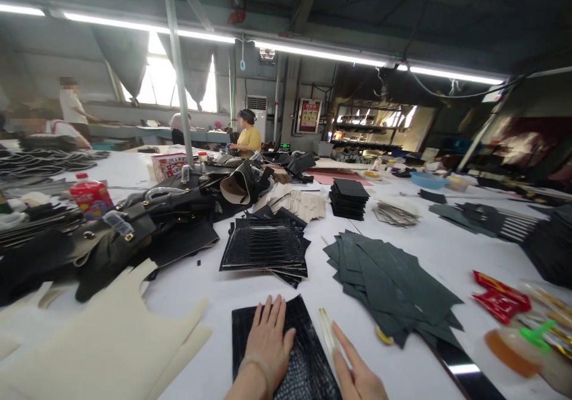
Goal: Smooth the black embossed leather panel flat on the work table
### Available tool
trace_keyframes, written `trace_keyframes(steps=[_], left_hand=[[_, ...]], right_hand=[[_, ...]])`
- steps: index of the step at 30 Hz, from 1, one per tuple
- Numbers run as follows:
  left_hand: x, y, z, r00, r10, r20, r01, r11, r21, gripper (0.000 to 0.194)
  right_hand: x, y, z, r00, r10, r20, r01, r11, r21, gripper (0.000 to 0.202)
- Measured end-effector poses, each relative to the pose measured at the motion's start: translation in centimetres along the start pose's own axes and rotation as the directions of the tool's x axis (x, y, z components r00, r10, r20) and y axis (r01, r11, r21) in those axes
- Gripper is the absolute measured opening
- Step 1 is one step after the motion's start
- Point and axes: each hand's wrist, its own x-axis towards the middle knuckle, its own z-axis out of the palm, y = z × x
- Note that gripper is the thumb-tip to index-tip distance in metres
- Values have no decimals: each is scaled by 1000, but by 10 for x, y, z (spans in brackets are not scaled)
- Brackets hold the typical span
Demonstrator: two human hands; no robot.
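Hands are working at the tabletop's (201, 287) near edge, the left hand (267, 343) lying spread flat on a black panel (308, 352) while the right hand (357, 373), fingers extended and gripping nothing, is resting beside a ruler (328, 331), apparently smoothing.

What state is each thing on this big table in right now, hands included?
Left hand: open, flat on the black textured panel.
Right hand: open, fingers straight, beside the panel's right edge.
Pale strip: lying flat by the right hand.
Stack of black textured panels: piled, slightly fanned.
Dark green pieces: fanned out, overlapping.
Cream pieces: lying flat.
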Motion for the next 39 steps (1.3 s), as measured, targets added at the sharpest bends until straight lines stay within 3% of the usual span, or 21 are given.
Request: trace_keyframes(steps=[3,7,11,16,24,27,33,36,39], left_hand=[[7,-4,-5,1000,-17,-14,17,1000,14,53],[3,-18,-6,994,103,17,-103,995,-5,49],[0,-24,-1,995,97,33,-95,994,-62,50],[1,-22,-3,996,84,29,-82,994,-68,50],[0,-21,-2,997,74,20,-71,991,-117,52],[-1,-23,0,998,69,12,-66,987,-143,54],[2,-21,-4,998,60,25,-56,986,-156,52],[5,-15,-9,999,33,21,-30,991,-134,53],[5,-9,-13,1000,6,3,-6,992,-123,51]], right_hand=[[21,-27,7,998,-40,42,46,983,-176,44],[37,-52,29,970,-112,216,189,905,-380,47],[42,-50,41,939,-202,278,310,848,-430,56],[40,-31,41,962,-180,206,264,809,-525,55],[32,11,12,980,-110,168,188,794,-578,52],[38,-3,8,978,-119,169,190,841,-507,51],[60,-56,36,930,-222,293,328,860,-390,53],[64,-61,41,933,-211,290,319,860,-398,56],[54,-51,38,932,-201,301,316,857,-408,56]])
